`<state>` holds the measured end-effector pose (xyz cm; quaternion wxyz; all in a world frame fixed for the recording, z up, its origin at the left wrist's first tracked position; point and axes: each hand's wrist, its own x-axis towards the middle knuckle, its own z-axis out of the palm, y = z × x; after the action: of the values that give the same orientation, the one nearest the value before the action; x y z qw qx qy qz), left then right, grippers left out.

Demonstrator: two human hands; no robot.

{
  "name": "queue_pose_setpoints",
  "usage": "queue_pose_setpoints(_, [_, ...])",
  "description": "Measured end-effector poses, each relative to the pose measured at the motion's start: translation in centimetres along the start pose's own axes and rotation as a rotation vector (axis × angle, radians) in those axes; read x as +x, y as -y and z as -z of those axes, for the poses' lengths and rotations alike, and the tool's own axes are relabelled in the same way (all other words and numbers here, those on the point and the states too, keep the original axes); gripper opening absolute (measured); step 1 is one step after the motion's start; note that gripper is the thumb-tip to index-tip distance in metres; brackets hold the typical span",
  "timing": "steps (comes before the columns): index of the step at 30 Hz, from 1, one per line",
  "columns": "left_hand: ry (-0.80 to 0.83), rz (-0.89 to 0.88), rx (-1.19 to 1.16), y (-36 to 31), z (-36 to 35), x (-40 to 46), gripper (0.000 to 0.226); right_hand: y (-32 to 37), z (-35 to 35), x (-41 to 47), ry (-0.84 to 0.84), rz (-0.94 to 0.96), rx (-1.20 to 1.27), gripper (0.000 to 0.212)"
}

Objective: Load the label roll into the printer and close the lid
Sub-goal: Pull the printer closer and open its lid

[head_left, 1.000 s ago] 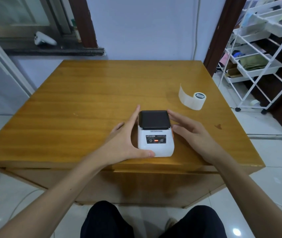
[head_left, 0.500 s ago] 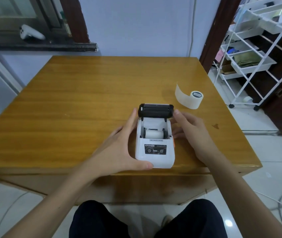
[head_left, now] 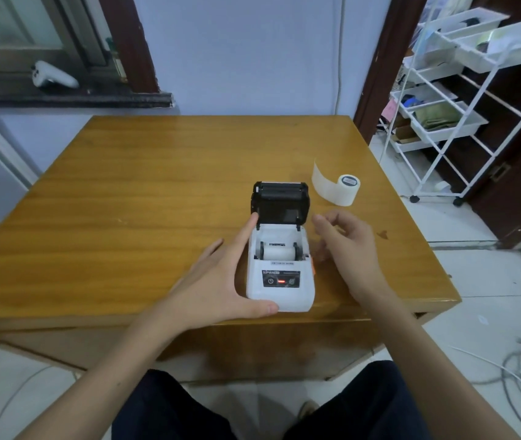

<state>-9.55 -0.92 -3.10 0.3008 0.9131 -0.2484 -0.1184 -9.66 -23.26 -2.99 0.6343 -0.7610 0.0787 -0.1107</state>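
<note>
A small white label printer [head_left: 280,281] stands near the front edge of the wooden table [head_left: 145,217]. Its black lid [head_left: 280,203] is tipped back and open, showing a white spindle in the bay. My left hand [head_left: 221,281] holds the printer's left side, with the thumb at its front corner and the forefinger up at the lid hinge. My right hand [head_left: 345,246] hovers just right of the printer, fingers loosely curled, holding nothing. The white label roll [head_left: 338,187] lies on its side at the back right, its loose end standing up.
A white wire shelf cart [head_left: 462,100] with trays stands to the right of the table. Cables [head_left: 519,373] lie on the tiled floor at the lower right. A white controller [head_left: 51,76] rests on the window ledge at the back left.
The lid went from shut to fully tipped back. My right hand has left the printer's right side and lifted away. My left hand stays on the printer.
</note>
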Motion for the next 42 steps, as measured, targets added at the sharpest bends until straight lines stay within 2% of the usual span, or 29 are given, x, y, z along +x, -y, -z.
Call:
queue_pose_setpoints(2, [-0.012,0.015,0.004,0.1,-0.1,0.0,0.126,0.4,-0.1,-0.1,0.038,0.058,-0.052,0.018])
queue_pose_setpoints(4, [-0.020,0.034,-0.005,0.1,0.0,-0.1,0.126,1.0,-0.3,0.2,0.149,0.096,-0.170,0.010])
queue_pose_setpoints(7, [-0.008,0.039,-0.004,-0.2,0.0,-0.2,0.124,1.9,-0.7,0.8,0.381,0.118,-0.459,0.013])
queue_pose_setpoints(9, [-0.008,0.034,-0.005,-0.5,0.2,-0.3,0.123,2.5,-0.9,1.4,0.468,0.106,-0.584,0.017])
queue_pose_setpoints(14, [-0.014,0.040,0.006,-0.6,0.2,-0.3,0.123,3.6,-1.3,2.4,0.567,0.041,-0.678,0.022])
queue_pose_setpoints(19, [-0.017,0.038,0.010,-0.5,0.2,-0.3,0.123,3.6,-1.6,2.7,0.605,0.058,-0.701,0.018])
queue_pose_setpoints(27, [0.013,0.018,0.004,-0.8,0.4,-0.3,0.123,3.0,-1.3,2.2,0.533,0.078,-0.547,0.012])
queue_pose_setpoints(30, [0.017,0.016,0.009,-0.9,0.4,-0.3,0.124,3.5,-0.6,2.0,0.475,0.022,-0.293,0.015])
queue_pose_setpoints(33, [-0.002,0.030,0.004,-0.7,0.4,-0.3,0.124,3.6,1.5,2.0,0.339,-0.002,-0.103,0.017])
queue_pose_setpoints(37, [-0.016,0.040,0.005,-0.5,0.2,-0.3,0.124,2.2,5.4,2.4,0.132,0.021,-0.218,0.014])
queue_pose_setpoints(40, [-0.020,0.054,0.009,-0.2,0.0,-0.2,0.124,0.5,8.0,3.4,-0.037,0.006,-0.440,0.025])
queue_pose_setpoints(42, [-0.022,0.067,0.004,-0.1,0.0,-0.2,0.124,-0.5,8.8,3.9,-0.054,-0.020,-0.574,0.031])
